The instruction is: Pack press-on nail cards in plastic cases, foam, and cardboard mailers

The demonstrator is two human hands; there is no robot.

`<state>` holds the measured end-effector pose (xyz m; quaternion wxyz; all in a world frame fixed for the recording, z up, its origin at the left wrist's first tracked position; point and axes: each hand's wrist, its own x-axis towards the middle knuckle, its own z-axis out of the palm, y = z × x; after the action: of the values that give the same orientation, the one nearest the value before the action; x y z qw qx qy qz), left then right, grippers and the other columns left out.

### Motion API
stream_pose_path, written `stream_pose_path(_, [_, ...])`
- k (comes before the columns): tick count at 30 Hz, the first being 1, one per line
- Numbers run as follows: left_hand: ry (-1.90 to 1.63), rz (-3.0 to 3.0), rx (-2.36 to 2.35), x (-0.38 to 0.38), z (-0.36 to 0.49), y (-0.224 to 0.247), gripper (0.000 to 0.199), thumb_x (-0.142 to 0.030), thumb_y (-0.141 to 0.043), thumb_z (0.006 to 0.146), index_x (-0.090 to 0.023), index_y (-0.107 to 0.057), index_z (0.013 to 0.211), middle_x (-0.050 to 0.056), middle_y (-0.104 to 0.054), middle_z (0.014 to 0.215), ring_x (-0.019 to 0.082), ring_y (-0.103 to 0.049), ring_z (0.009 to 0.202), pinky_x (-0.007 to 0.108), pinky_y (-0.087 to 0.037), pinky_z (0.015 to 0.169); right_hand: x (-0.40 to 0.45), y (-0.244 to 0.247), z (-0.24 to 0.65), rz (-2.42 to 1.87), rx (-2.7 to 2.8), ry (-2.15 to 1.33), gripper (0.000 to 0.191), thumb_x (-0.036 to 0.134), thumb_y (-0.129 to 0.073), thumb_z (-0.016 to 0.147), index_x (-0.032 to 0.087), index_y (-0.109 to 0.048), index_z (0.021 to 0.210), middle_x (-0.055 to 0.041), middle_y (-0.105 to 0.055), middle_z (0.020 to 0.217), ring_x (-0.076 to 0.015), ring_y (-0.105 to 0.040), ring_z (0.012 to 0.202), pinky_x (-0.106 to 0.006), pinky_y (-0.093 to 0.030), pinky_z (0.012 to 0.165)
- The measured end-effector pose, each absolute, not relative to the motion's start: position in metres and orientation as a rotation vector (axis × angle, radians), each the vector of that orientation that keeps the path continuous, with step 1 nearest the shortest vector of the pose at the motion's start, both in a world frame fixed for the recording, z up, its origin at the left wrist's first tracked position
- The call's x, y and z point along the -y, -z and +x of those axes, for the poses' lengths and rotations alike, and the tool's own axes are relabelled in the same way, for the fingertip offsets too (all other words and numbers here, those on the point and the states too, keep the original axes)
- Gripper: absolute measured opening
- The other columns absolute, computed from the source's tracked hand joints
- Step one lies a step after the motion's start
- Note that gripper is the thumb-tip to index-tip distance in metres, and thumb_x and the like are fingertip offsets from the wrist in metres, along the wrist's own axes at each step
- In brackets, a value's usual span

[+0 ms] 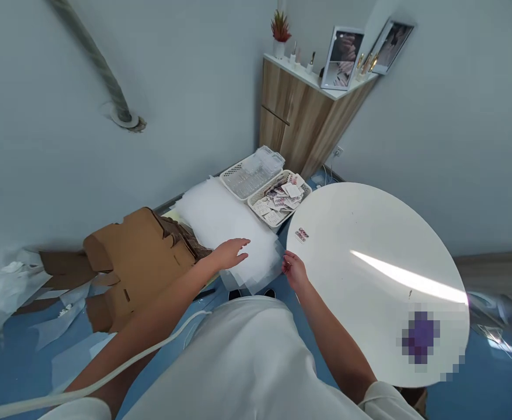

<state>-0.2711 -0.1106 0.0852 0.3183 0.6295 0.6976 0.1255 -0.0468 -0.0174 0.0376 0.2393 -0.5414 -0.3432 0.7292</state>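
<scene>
My left hand (233, 253) is over a stack of thin white translucent sheets (220, 210), its fingers stretched out and thumb apart, with nothing in it. Between the stack and the round white table (352, 227), my right hand (296, 270) has its fingertips pinched together at the table's near left edge. Fanned corners of the sheets reach close to those fingertips. Whatever the pinch holds is too small to make out. A small set of patterned pieces (302, 235) lies on the table just beyond my right hand.
A white basket (256, 205) of printed cards stands behind the sheets, beside another basket (227, 175) with clear plastic boxes. Flattened cardboard (142, 262) and loose plastic wrapping (6, 291) lie at the left. A wooden cabinet (291, 99) fills the corner. A white cable (142, 354) crosses my left arm.
</scene>
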Motion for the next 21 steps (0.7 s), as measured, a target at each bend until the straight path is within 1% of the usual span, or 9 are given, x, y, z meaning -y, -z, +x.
stream_pose_path(3, [-0.435,1.659,-1.858,0.109,-0.297,-0.097,0.048,-0.036,-0.043,0.078,-0.014,-0.046,0.12,0.012,-0.056,0.118,0.023,-0.058,0.097,0.035,-0.042,0.084,0.007,-0.047,-0.089,-1.423,0.942,-2.081,0.017,0.03,-0.064,0.063,0.024,-0.056,0.077,0.0018,-0.057,0.065,-0.011,-0.053,0.052,-0.027,-0.045,0.049])
stream_pose_path(6, [-0.497,1.687,-1.851,0.102,-0.316,-0.105,0.048,-0.036,-0.045,0.077,-0.014,-0.047,0.12,0.012,-0.057,0.116,0.023,-0.058,0.095,0.036,-0.043,0.083,0.005,-0.061,-0.123,-1.329,0.832,-2.181,0.018,0.026,-0.063,0.064,0.023,-0.056,0.08,0.0029,-0.057,0.068,-0.0069,-0.051,0.05,-0.022,-0.044,0.048])
stream_pose_path(10, [-0.522,1.705,-1.781,0.089,-0.332,-0.11,0.049,-0.037,-0.046,0.076,-0.014,-0.047,0.119,0.012,-0.058,0.114,0.023,-0.059,0.094,0.035,-0.044,0.081,0.004,-0.078,-0.144,-1.265,0.805,-2.273,0.019,0.023,-0.063,0.066,0.022,-0.058,0.084,0.0025,-0.059,0.073,-0.0059,-0.052,0.052,-0.019,-0.043,0.048])
stream_pose_path(14, [-0.585,1.597,-1.748,0.069,-0.345,-0.107,0.049,-0.039,-0.049,0.075,-0.017,-0.048,0.118,0.011,-0.058,0.113,0.023,-0.059,0.094,0.033,-0.045,0.078,-0.018,-0.081,-0.145,-1.386,0.829,-2.175,0.011,0.027,-0.06,0.071,0.022,-0.059,0.08,0.0016,-0.059,0.072,-0.0062,-0.051,0.051,-0.02,-0.042,0.047])
stream_pose_path(16, [-0.646,1.514,-1.767,0.055,-0.35,-0.103,0.047,-0.039,-0.049,0.075,-0.018,-0.049,0.117,0.01,-0.059,0.112,0.022,-0.059,0.094,0.032,-0.045,0.077,-0.039,-0.079,-0.146,-1.428,0.82,-2.127,0.01,0.028,-0.06,0.071,0.022,-0.058,0.079,0.0018,-0.059,0.07,-0.0063,-0.051,0.05,-0.02,-0.042,0.047])
stream_pose_path(19, [-0.721,1.407,-1.764,0.024,-0.355,-0.097,0.044,-0.04,-0.052,0.073,-0.02,-0.053,0.112,0.008,-0.058,0.114,0.021,-0.06,0.092,0.031,-0.046,0.076,-0.077,-0.075,-0.151,-1.416,0.852,-2.077,0.014,0.031,-0.061,0.071,0.022,-0.059,0.082,0.0021,-0.058,0.068,-0.0066,-0.05,0.049,-0.02,-0.041,0.046])
stream_pose_path(21, [-0.762,1.326,-1.755,-0.001,-0.359,-0.094,0.043,-0.041,-0.056,0.07,-0.02,-0.055,0.108,0.008,-0.058,0.113,0.021,-0.059,0.093,0.031,-0.046,0.076,-0.103,-0.074,-0.156,-1.361,0.937,-2.072,0.022,0.04,-0.056,0.073,0.021,-0.06,0.084,0.0025,-0.055,0.063,-0.0059,-0.044,0.044,-0.02,-0.038,0.042])
